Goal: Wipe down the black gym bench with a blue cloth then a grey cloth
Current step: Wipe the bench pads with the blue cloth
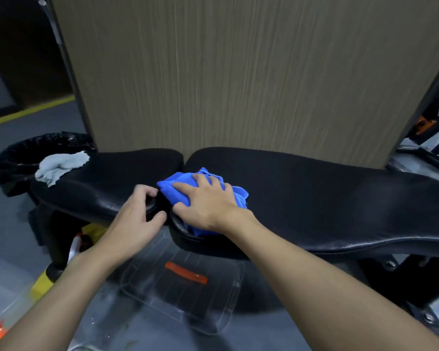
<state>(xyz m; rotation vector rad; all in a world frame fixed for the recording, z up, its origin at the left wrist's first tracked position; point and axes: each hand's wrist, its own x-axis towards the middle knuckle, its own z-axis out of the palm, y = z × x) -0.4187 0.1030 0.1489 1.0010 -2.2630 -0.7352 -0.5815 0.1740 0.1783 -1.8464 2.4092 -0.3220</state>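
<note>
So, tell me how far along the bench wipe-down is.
In hand: the right hand presses the blue cloth at the gap between the pads while the left hand grips the edge of the seat pad. How much is already wiped doesn't show. Left: the grey cloth lies untouched at that pad's other end.

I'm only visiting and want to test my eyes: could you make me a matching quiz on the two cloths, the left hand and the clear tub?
1 blue cloth
2 grey cloth
3 left hand
4 clear tub

A on the floor under the bench
B lying untouched at the bench's left end
C gripping the bench's near edge
D pressed under the right hand

Pairs: 1-D, 2-B, 3-C, 4-A
</note>
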